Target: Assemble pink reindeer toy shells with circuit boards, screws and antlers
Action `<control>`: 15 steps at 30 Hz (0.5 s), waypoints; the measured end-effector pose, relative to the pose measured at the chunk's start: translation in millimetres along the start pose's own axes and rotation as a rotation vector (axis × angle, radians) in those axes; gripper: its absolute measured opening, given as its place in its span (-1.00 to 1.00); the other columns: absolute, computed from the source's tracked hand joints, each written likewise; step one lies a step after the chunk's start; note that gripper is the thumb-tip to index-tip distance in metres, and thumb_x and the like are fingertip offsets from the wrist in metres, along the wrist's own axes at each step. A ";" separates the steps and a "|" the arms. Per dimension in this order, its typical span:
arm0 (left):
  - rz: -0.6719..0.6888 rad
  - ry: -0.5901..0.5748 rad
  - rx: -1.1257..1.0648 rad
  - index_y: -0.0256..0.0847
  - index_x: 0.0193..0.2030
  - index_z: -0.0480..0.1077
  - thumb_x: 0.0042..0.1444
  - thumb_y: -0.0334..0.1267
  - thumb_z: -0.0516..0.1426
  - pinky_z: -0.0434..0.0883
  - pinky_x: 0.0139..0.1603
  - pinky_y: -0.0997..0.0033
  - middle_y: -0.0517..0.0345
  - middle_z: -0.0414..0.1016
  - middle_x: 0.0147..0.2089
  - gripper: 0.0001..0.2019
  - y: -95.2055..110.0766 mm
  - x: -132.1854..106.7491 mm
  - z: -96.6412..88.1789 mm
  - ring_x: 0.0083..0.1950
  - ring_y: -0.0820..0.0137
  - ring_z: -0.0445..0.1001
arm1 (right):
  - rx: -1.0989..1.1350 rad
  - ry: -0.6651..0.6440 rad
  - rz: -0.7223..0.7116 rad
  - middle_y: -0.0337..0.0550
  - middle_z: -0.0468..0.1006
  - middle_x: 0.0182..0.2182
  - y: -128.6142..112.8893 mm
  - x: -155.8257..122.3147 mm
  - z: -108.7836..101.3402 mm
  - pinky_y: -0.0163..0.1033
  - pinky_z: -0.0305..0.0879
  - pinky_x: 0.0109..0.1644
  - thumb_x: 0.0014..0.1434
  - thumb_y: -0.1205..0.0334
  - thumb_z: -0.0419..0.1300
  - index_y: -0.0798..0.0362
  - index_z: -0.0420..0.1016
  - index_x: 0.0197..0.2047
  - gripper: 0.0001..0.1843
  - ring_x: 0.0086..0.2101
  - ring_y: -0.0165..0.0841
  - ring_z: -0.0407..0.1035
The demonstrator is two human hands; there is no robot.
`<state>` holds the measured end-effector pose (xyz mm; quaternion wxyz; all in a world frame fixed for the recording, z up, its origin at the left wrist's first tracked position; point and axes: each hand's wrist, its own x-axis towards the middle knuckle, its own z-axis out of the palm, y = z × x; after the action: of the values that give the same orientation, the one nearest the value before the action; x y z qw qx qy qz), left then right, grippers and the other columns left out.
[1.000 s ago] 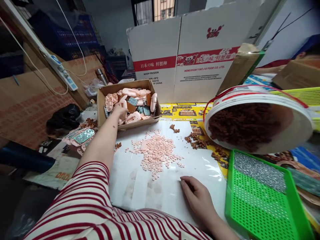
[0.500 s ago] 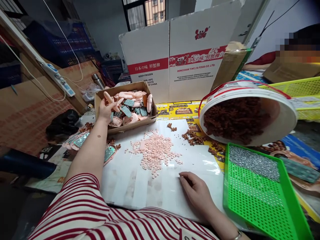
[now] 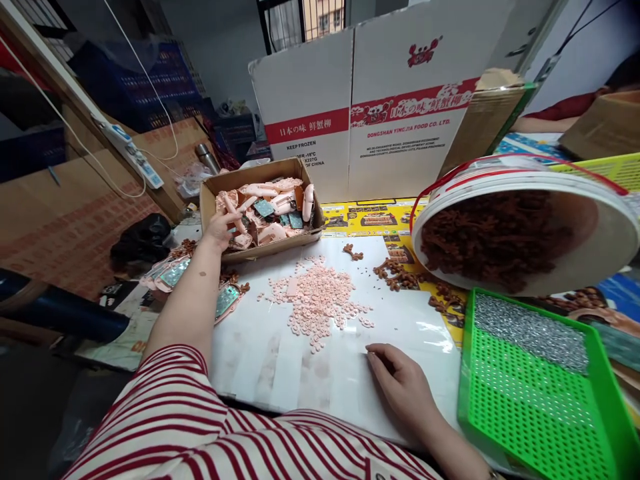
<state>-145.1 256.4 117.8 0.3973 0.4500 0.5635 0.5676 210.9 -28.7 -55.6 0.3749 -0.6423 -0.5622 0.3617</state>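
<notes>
My left hand (image 3: 221,229) reaches into the near left corner of a small cardboard box (image 3: 260,251) full of pink plastic shells and teal boards. Its fingers are closed on one pink plastic part (image 3: 229,204). My right hand (image 3: 400,381) rests on the white sheet (image 3: 280,373) with fingers curled and thumb and forefinger pinched together; what they hold is hidden. A heap of small pink rings (image 3: 317,303) lies on the sheet between the two hands, a little ahead of my right hand.
A tilted white bucket (image 3: 607,250) of brown parts lies at right, with loose brown pieces (image 3: 395,273) spilled beside it. A green perforated tray (image 3: 530,407) holds small silver screws (image 3: 530,331). A tall printed carton (image 3: 370,113) stands behind. Pink-and-teal assemblies (image 3: 170,273) lie at left.
My left hand lifted a pink part out of the box, then lowered to the box's near left corner. My right hand stayed in place on the sheet.
</notes>
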 end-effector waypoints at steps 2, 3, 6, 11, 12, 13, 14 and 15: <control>-0.022 -0.022 0.042 -0.08 0.01 0.46 -0.37 -0.33 0.31 0.37 -0.43 0.47 0.22 0.54 -0.24 -0.36 -3.8 -1.3 -4.0 -0.35 0.42 0.43 | -0.001 0.003 0.006 -0.01 0.71 -0.19 0.6 -0.2 0.2 0.08 0.46 0.02 0.20 -0.19 0.06 -0.02 0.61 -0.16 -0.52 -0.14 -0.07 0.59; -0.031 -0.028 0.064 -0.06 0.05 0.46 -0.38 -0.35 0.30 0.35 -0.44 0.48 0.25 0.53 -0.28 -0.32 -5.8 -1.4 -5.9 -0.38 0.43 0.41 | -0.004 0.004 0.009 -0.01 0.71 -0.19 1.0 -0.2 0.5 0.08 0.46 0.02 0.19 -0.20 0.06 -0.02 0.61 -0.17 -0.52 -0.14 -0.06 0.59; -0.074 -0.048 0.142 -0.13 0.04 0.48 -0.38 -0.37 0.31 0.33 -0.45 0.46 0.27 0.45 -0.43 -0.33 -12.3 1.0 -9.8 -0.44 0.41 0.40 | -0.012 0.017 0.039 -0.01 0.71 -0.18 2.2 1.0 0.0 0.08 0.45 0.05 0.16 -0.22 0.08 -0.03 0.61 -0.18 -0.51 -0.13 -0.05 0.58; -0.091 -0.085 0.280 -0.23 -0.09 0.53 -0.42 -0.28 0.44 0.40 -0.35 0.35 0.18 0.51 -0.43 -0.40 -21.7 13.1 -9.4 -0.38 0.29 0.50 | -0.035 -0.137 0.159 0.02 0.70 -0.30 -16.9 20.6 -15.6 0.00 0.49 -0.15 0.06 -0.23 0.09 0.04 0.59 -0.21 -0.47 -0.29 -0.10 0.57; -0.072 -0.084 0.307 -0.24 -0.12 0.54 -0.44 -0.26 0.46 0.43 -0.30 0.33 0.16 0.53 -0.40 -0.41 -22.1 16.9 -8.7 -0.33 0.25 0.53 | -0.050 -0.221 0.168 0.01 0.69 -0.36 -27.9 29.5 -21.3 -0.03 0.47 -0.25 0.06 -0.22 0.07 0.04 0.58 -0.22 -0.47 -0.37 -0.14 0.54; -0.045 -0.073 0.332 -0.25 -0.14 0.55 -0.44 -0.25 0.48 0.45 -0.22 0.30 0.14 0.56 -0.36 -0.41 -21.5 21.2 -7.9 -0.26 0.22 0.55 | -0.073 -0.304 0.151 -0.01 0.69 -0.37 -41.5 40.4 -27.3 -0.07 0.44 -0.30 0.07 -0.18 0.07 0.04 0.58 -0.21 -0.50 -0.41 -0.17 0.52; -0.011 -0.052 0.354 -0.25 -0.14 0.55 -0.42 -0.24 0.48 0.47 -0.13 0.29 0.12 0.58 -0.30 -0.43 -19.9 26.0 -7.2 -0.18 0.20 0.56 | -0.145 -0.359 0.093 -0.02 0.69 -0.36 -57.4 53.4 -33.4 -0.09 0.42 -0.30 0.08 -0.14 0.08 0.02 0.60 -0.25 -0.55 -0.40 -0.19 0.52; 0.024 -0.021 0.374 -0.26 -0.12 0.55 -0.37 -0.24 0.47 0.46 -0.03 0.28 0.10 0.60 -0.22 -0.45 -17.1 31.1 -6.7 -0.10 0.18 0.56 | -0.233 -0.408 0.021 -0.04 0.71 -0.33 -74.9 68.5 -39.0 -0.10 0.40 -0.27 0.10 -0.09 0.11 0.00 0.62 -0.28 -0.61 -0.38 -0.20 0.52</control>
<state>-161.1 285.1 103.0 0.3057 0.5286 0.6495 0.4530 219.0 42.9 25.9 0.1730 -0.6005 -0.6577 0.4206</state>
